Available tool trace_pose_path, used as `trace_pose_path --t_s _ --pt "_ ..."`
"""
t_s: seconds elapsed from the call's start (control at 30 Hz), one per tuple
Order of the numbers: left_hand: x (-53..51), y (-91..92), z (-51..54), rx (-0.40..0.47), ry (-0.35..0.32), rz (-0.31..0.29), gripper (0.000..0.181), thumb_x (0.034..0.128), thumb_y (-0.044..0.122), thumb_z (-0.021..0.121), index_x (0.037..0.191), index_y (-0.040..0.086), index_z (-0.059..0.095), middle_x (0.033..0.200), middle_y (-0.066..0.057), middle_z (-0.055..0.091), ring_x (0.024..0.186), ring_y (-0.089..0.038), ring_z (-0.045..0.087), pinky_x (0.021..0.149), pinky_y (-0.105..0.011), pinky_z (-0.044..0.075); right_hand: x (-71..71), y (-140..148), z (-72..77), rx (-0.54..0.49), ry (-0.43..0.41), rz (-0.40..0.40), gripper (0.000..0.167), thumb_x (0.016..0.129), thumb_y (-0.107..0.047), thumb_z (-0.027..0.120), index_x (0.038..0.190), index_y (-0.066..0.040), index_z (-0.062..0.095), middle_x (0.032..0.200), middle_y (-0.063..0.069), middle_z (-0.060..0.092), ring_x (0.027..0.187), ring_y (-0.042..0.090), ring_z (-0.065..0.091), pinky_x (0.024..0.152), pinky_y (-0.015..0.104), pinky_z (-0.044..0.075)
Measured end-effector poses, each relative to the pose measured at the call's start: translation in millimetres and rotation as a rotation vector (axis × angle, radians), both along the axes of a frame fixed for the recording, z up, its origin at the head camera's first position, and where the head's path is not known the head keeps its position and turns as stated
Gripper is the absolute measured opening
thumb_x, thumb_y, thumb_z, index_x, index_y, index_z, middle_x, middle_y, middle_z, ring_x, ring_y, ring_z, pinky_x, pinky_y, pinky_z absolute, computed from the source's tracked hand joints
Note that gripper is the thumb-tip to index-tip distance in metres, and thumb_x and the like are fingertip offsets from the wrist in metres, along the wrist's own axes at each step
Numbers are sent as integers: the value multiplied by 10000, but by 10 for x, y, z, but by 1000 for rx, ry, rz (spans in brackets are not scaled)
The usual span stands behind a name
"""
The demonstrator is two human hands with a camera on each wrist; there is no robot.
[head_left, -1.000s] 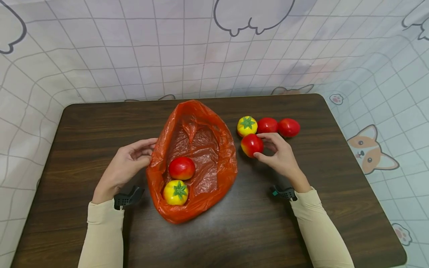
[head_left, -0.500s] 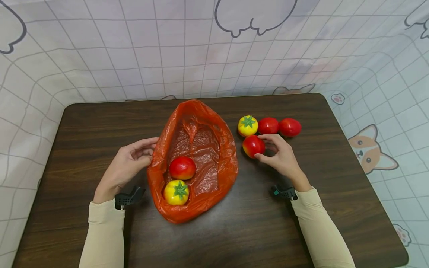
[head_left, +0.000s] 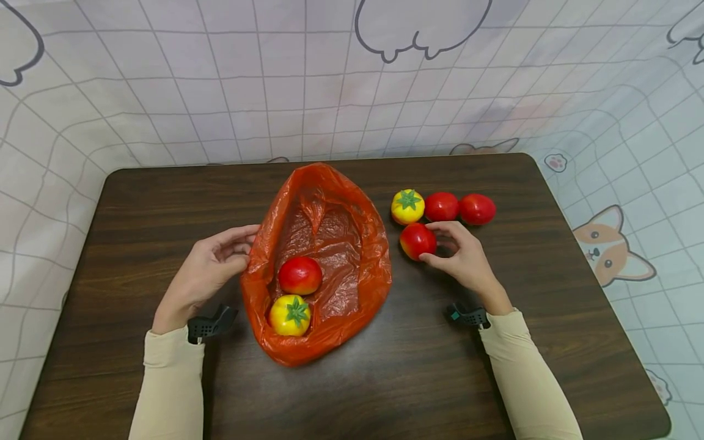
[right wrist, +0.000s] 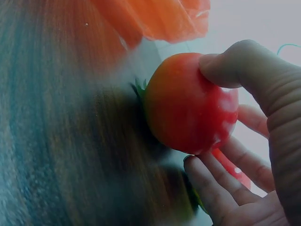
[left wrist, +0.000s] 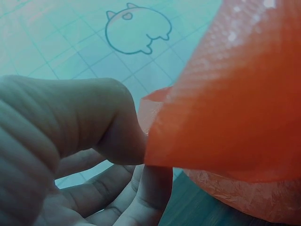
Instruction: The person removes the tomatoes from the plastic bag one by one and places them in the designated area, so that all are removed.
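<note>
My left hand [head_left: 211, 272] pinches the left rim of an orange-red plastic bag [head_left: 376, 256] between thumb and fingers; the left wrist view shows the pinched edge of the bag [left wrist: 225, 117]. The bag's mouth gapes upward. Inside it lie a red tomato [head_left: 300, 275] and a yellow tomato with a green leafy top [head_left: 289, 315]. To the right of the bag, my right hand [head_left: 459, 253] holds another red tomato [head_left: 418, 241], thumb on one side and fingertips on the other. In the right wrist view this tomato [right wrist: 188, 103] has a green stem end facing the table.
Behind my right hand sit a yellow tomato [head_left: 407, 208] with a green top and two red tomatoes, one [head_left: 442, 206] beside it and one [head_left: 477, 209] farther right. The dark wooden table [head_left: 396, 379] has a patterned cloth [head_left: 231, 91] hanging behind it.
Very little differs. My right hand and its tomato have shifted slightly to the right and toward me. The left hand keeps its pinch on the bag's rim.
</note>
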State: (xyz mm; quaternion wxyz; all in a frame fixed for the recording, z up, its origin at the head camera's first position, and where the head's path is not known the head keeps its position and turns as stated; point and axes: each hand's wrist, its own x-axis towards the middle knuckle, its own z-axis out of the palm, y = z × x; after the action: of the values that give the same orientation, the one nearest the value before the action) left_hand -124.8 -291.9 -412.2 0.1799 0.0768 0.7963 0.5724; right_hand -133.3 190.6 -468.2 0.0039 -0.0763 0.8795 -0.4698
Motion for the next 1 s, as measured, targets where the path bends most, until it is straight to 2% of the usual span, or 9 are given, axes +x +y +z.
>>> trace_pose_path --t_s 0.2,0.37,0.6,0.7,0.87,1.0 --pt "5 -3 6 -6 0 3 532 994 143 650 1508 138 512 1367 -99 600 1102 -115 666 896 -189 596 10 17 39 -17 -13 -6 553 829 -140 867 1330 -149 632 1336 32 619 1124 136 636 989 120 528" --pt "6 -7 15 1 -4 3 528 996 140 647 1507 142 514 1366 -99 601 1104 -121 666 897 -191 596 23 19 117 -25 -12 -15 578 833 -88 852 1357 -99 611 1362 90 609 1173 212 639 991 98 513" --pt "2 -15 6 3 -8 0 525 998 147 641 1508 159 516 1380 -92 606 1113 -131 665 903 -189 594 75 -109 415 -41 29 -9 558 840 -7 813 1351 13 588 1346 213 601 1180 373 629 990 95 513" --pt "1 -21 -4 3 -2 2 526 998 145 638 1509 161 516 1386 -91 605 1117 -126 665 905 -183 591 45 -130 426 -69 56 -1 567 829 30 808 1348 40 581 1341 234 599 1177 367 621 991 103 520" --pt "-1 -18 -1 15 -15 3 527 993 138 631 1506 177 520 1392 -81 605 1138 -148 654 915 -182 586 -39 -137 344 -92 105 17 583 815 30 826 1352 -14 602 1351 177 611 1168 248 636 982 102 525" --pt "-7 -11 11 26 -16 2 525 991 140 632 1503 183 526 1394 -80 608 1147 -159 652 919 -182 585 -72 -229 393 -122 140 58 561 814 37 826 1331 3 611 1319 194 605 1151 278 646 981 123 539"
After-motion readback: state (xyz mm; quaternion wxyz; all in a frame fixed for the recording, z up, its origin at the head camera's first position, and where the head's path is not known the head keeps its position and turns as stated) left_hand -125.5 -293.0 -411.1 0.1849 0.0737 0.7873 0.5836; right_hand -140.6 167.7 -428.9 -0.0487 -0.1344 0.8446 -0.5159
